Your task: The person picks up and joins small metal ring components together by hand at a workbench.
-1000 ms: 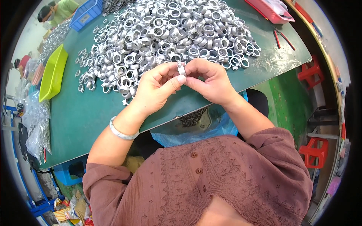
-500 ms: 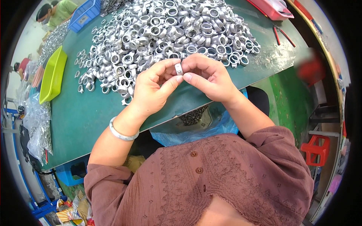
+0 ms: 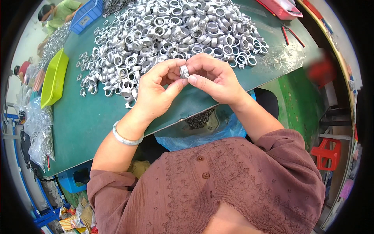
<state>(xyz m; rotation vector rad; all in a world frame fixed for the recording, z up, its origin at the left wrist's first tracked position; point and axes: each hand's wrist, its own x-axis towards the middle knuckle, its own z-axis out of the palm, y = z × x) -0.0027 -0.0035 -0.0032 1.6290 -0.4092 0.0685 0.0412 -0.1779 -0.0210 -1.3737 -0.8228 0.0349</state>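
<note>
A silver ring [image 3: 184,72] stood on its edge

The left hand [image 3: 157,85] and right hand [image 3: 219,81] both pinched the silver ring with thumbs and fingertips, above the green table [image 3: 83,128], just on the near side of the big pile of rings [image 3: 167,33]. Its long way ran away from the person, the far end leaning a bit left. It looked like hard, smooth metal. The piled ones were round, many with little knobs.
</note>
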